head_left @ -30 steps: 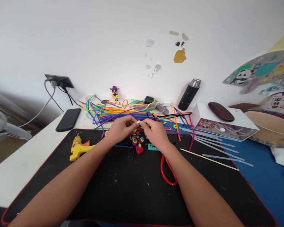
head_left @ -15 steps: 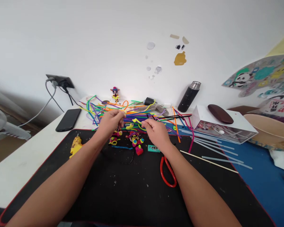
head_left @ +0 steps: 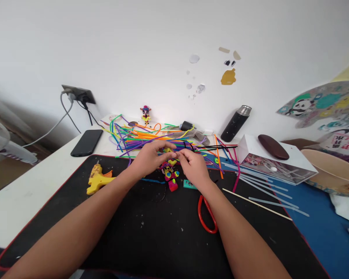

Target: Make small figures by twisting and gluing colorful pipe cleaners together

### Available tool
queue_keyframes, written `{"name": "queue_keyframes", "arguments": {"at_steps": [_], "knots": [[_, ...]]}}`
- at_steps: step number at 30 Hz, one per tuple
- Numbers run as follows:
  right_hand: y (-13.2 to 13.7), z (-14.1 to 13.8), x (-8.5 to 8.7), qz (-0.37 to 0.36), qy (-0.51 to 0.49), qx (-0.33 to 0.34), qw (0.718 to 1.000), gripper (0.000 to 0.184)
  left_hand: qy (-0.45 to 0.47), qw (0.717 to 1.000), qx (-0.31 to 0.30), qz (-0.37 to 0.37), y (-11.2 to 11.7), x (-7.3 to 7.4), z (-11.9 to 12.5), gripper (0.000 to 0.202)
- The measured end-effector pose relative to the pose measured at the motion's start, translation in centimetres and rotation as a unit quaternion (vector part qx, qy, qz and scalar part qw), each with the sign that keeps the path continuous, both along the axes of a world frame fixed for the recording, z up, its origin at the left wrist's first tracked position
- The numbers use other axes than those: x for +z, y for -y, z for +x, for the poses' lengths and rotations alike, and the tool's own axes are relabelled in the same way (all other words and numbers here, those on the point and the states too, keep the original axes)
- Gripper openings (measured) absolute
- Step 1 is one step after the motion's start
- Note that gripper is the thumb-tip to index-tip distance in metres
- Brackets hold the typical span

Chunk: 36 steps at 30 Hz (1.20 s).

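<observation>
My left hand (head_left: 147, 158) and my right hand (head_left: 193, 166) meet above the black mat (head_left: 163, 232), fingers pinched together on a short yellow pipe cleaner (head_left: 171, 154) held between them. Just below the hands stands a small red, yellow and blue pipe-cleaner figure (head_left: 170, 176). Behind them lies a heap of coloured pipe cleaners (head_left: 142, 137).
A yellow glue gun (head_left: 98, 180) lies left on the mat, red-handled scissors (head_left: 206, 215) by my right wrist. A phone (head_left: 86, 142), a black flask (head_left: 235, 123), a white box (head_left: 267, 157) with a brown case, clear glue sticks (head_left: 267, 190), a wooden skewer (head_left: 257, 204) and a bowl (head_left: 328, 170) are around.
My hands drew apart half a second ago, the left pulling left, and have now come back together on the yellow piece. The camera has tilted slightly.
</observation>
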State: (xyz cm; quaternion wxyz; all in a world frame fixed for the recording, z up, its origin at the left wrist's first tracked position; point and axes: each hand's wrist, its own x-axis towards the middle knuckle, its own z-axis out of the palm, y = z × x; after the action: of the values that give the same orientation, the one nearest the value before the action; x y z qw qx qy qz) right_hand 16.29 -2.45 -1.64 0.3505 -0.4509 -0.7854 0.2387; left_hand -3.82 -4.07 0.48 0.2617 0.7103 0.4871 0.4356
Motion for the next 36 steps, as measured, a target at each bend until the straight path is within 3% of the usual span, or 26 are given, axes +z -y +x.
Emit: {"name": "queue_keyframes", "arguments": {"at_steps": [5, 8, 11, 13, 18, 23, 26, 31, 36], "knots": [[0.2, -0.1, 0.2, 0.016, 0.012, 0.006, 1.0, 0.035, -0.052, 0.998, 0.026, 0.003, -0.1, -0.2, -0.3, 0.022], [0.0, 0.0, 0.3, 0.023, 0.023, 0.007, 0.999, 0.034, -0.034, 0.999, 0.005, -0.005, -0.4, 0.0, -0.7, 0.021], [-0.1, 0.1, 0.4, 0.016, 0.018, 0.008, 1.0, 0.033, 0.054, 0.992, -0.063, -0.094, -0.5, 0.4, -1.1, 0.024], [-0.1, 0.1, 0.4, 0.016, 0.01, 0.012, 1.0, 0.034, 0.102, 0.981, -0.077, -0.147, -0.4, 0.6, -1.1, 0.027], [0.0, 0.1, 0.5, 0.008, -0.008, 0.015, 1.0, 0.035, 0.188, 0.973, -0.025, -0.132, -0.8, 0.5, -1.3, 0.036], [-0.3, 0.7, 0.5, -0.03, -0.041, -0.022, 0.998, 0.037, 0.318, 0.943, 0.056, -0.082, -1.7, 0.4, -2.8, 0.041], [-0.6, 1.0, 0.3, -0.041, -0.055, -0.033, 0.997, 0.037, 0.281, 0.956, 0.062, -0.06, -1.6, 0.7, -3.2, 0.039], [-0.5, 0.8, -0.1, -0.03, -0.037, -0.021, 0.999, 0.039, 0.124, 0.99, 0.032, -0.053, -0.9, 0.9, -2.4, 0.038], [-0.3, 0.4, -0.1, -0.027, -0.026, -0.004, 0.999, 0.039, 0.027, 0.999, 0.031, -0.026, -0.7, 0.7, -1.8, 0.031]]}}
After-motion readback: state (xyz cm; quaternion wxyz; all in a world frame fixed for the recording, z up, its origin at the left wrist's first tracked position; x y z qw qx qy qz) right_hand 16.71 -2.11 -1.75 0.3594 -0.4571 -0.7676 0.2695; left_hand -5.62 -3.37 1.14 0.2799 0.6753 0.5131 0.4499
